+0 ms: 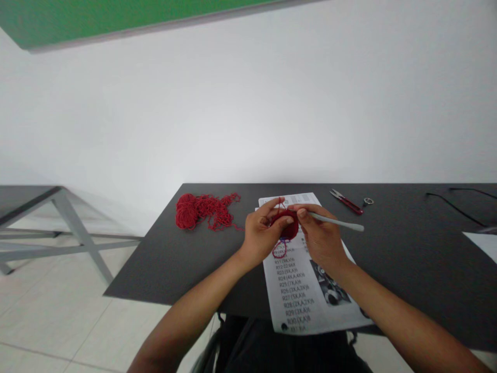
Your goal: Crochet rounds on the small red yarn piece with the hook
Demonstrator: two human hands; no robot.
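My left hand [261, 233] is closed on a small dark red crocheted piece [289, 226], its thumb across the front and a strand of red yarn running up over the raised index finger. My right hand [324, 238] pinches a crochet hook with a pale grey handle [341, 223], whose tip meets the upper edge of the piece. A loop of red yarn [279, 250] hangs under the piece, beside a bit of blue-purple thread. Beneath both hands lies a printed pattern sheet [295, 290] with rows of text and a picture.
A red yarn ball [187, 211] with tangled yarn [220, 212] lies at the left of the dark table [166, 269]. Red-handled thread snips [347, 201] are behind my right hand. Eyeglasses [458, 210] and another paper [483, 242] are at the right.
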